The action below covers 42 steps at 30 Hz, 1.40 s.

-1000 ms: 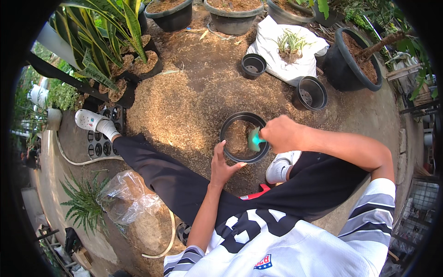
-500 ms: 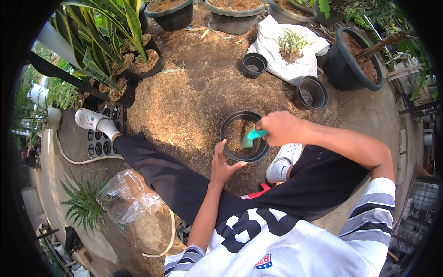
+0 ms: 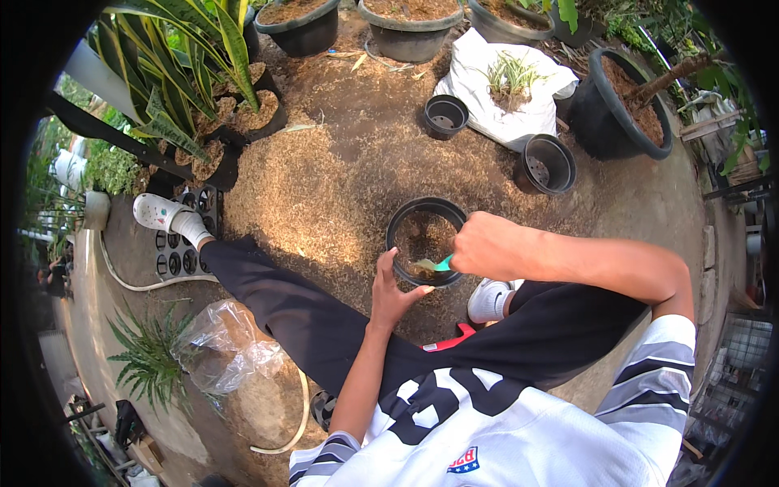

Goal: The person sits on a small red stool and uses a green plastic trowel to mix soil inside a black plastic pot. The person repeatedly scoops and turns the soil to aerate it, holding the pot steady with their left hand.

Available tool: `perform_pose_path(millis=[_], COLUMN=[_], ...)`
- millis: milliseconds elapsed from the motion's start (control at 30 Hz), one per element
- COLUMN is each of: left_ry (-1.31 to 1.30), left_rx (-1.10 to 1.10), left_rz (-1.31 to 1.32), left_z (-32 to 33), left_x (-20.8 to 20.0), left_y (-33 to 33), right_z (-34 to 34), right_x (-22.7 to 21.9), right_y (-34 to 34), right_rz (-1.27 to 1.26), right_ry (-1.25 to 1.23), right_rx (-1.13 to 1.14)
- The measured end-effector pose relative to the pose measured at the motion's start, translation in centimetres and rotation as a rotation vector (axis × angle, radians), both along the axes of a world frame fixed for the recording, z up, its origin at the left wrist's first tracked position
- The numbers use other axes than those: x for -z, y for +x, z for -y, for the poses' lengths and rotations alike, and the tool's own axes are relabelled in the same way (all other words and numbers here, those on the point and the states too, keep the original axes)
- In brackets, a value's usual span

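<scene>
A round black plant pot (image 3: 395, 221) stands on the ground between my legs, with brown soil (image 3: 423, 234) inside. My left hand (image 3: 393, 294) steadies it, thumb and fingers spread against its near left side. My right hand (image 3: 489, 246) is over the pot's right rim, closed around the handle of a small green hand trowel (image 3: 443, 265). The trowel's blade is down inside the pot near its front wall, with some soil on or around it. My fist covers most of the handle.
Two smaller black pots (image 3: 445, 117) (image 3: 545, 165) stand beyond, beside a white sack (image 3: 475, 89) with a spiky plant. Large planters (image 3: 412, 40) line the back. Snake plants (image 3: 231, 57) are at far left. A red-handled tool (image 3: 451, 338) lies by my right shoe. Clear plastic (image 3: 223, 341) lies at left.
My right hand has brought the trowel down and toward me, from over the pot's middle into its near part. The left hand stays on the pot.
</scene>
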<state>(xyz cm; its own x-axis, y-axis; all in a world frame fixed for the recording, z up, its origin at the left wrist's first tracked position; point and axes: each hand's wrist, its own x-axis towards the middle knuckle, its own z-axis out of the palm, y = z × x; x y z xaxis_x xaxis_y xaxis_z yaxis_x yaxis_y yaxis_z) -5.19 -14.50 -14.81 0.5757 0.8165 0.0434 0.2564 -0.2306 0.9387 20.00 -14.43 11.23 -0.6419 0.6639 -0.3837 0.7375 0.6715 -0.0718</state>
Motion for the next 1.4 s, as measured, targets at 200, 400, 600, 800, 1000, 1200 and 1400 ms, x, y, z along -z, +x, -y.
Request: perform_pose_path(millis=[200,400,600,800,1000,1200,1400], left_ry=[-0.011,0.056,0.027,0.083,0.02,-0.025,0.057], left_rx=[-0.005,0.012,-0.013,0.014,0.014,0.007,0.022], left_rz=[-0.004,-0.034,-0.012,-0.062,-0.034,-0.005,-0.05], left_z=[-0.1,-0.2,-0.1,-0.3,-0.2,-0.2,-0.3], left_x=[0.4,0.0,-0.7,-0.6,-0.1,-0.3,-0.3], left_y=[-0.1,0.1,0.0,0.1,0.0,0.1,-0.1], right_z=[-0.8,-0.3,-1.6,-0.1,-0.6,-0.4,-1.6], right_x=[0.5,2.5,-1.6,1.4,1.3,2.4,0.1], right_y=[0.8,0.1,1.3,0.0,0.8,0.9,0.8], right_rz=[0.065,0.057,0.016,-0.165,-0.057,-0.079,0.059], right_ry=[0.151,0.113,-0.032,-0.048,-0.18,-0.123,-0.103], right_rx=[0.061,-0.038,0.132,0.404,0.499,0.489,0.523])
